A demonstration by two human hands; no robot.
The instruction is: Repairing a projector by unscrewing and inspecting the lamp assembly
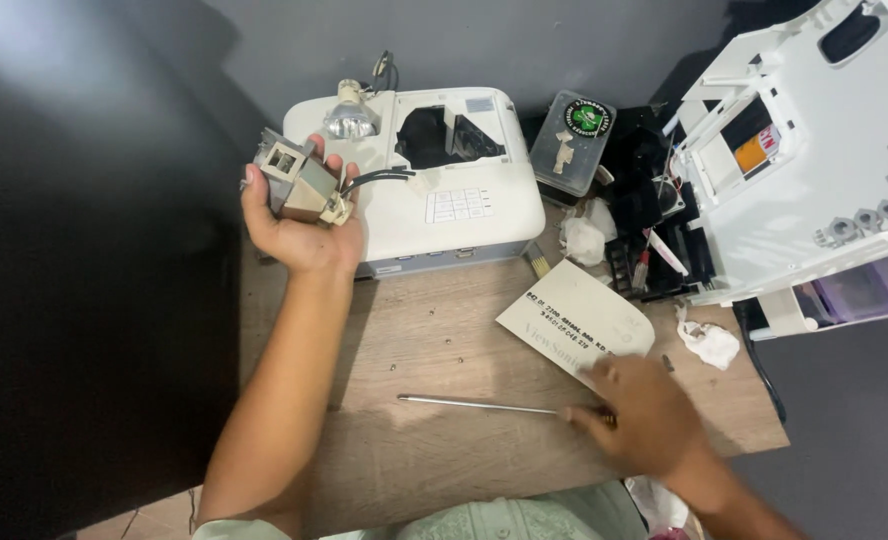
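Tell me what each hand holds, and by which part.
Left hand grips the lamp unit around its body. Right hand holds the screwdriver by its handle end, shaft lying on the table.

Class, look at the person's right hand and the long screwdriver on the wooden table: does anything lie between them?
Nothing visible does. The right hand already rests on the handle end of the screwdriver, whose shaft lies bare on the table. The cream card lies just beyond, not between.
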